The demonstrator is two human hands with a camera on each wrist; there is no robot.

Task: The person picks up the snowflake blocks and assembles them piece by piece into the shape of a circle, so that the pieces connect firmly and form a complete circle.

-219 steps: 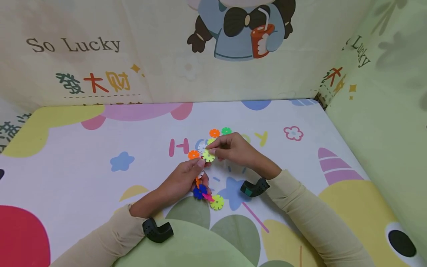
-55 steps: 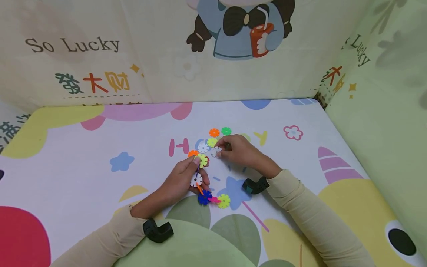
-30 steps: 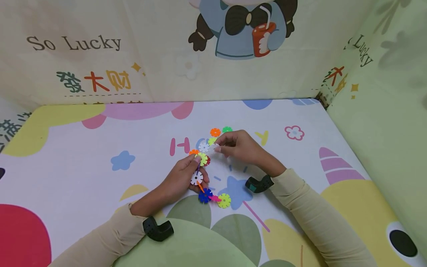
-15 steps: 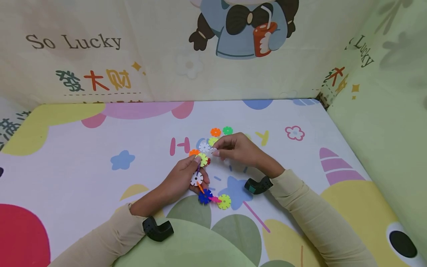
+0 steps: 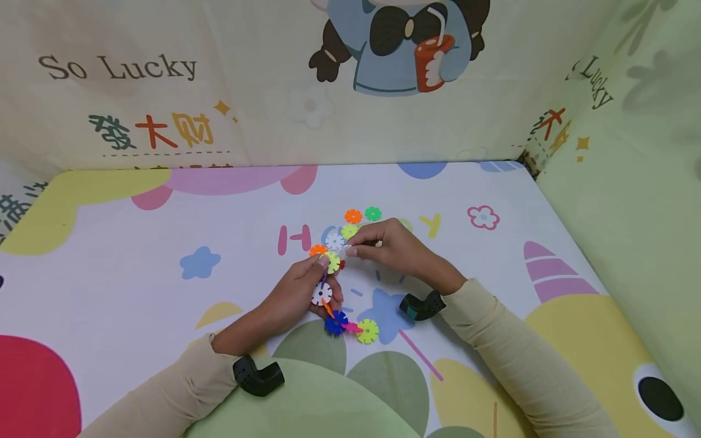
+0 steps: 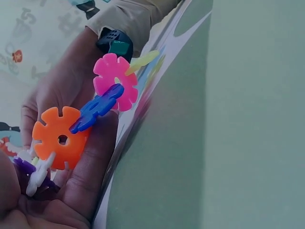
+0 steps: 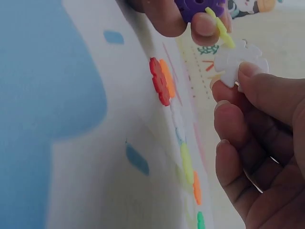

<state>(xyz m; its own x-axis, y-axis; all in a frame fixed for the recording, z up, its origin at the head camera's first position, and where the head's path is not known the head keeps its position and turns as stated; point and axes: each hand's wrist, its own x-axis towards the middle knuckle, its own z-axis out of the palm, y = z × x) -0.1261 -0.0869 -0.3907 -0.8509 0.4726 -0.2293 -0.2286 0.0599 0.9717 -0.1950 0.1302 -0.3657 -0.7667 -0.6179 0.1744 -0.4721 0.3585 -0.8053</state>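
Observation:
My left hand (image 5: pixel 296 286) pinches a chain of notched plastic snowflake discs near its upper end. In the left wrist view the chain runs from a purple disc (image 6: pixel 24 165) through a white disc (image 6: pixel 40 175), an orange disc (image 6: pixel 50 131), a blue disc (image 6: pixel 98 108) and a pink disc (image 6: pixel 106 74) to a yellow disc (image 6: pixel 143 62). Another yellow disc (image 7: pixel 220 29) sits on the purple one at the held end. Between thumb and fingers, my right hand (image 5: pixel 395 246) pinches a loose-looking white disc (image 7: pixel 229 59). Its edge meets that yellow disc; whether their slots are joined, I cannot tell.
Loose discs lie on the patterned table just beyond my hands: orange (image 5: pixel 353 216), green (image 5: pixel 373 213), yellow (image 5: pixel 349 231), white (image 5: pixel 333 241), another orange (image 5: pixel 317 250) and a red one (image 5: pixel 342 265). A printed cloth wall (image 5: pixel 263 121) stands behind the table.
Earlier my right hand was at the yellow disc by my left fingers. It then took a white disc, turned it nearly edge-on and brought it left to the yellow disc. My left hand barely moved.

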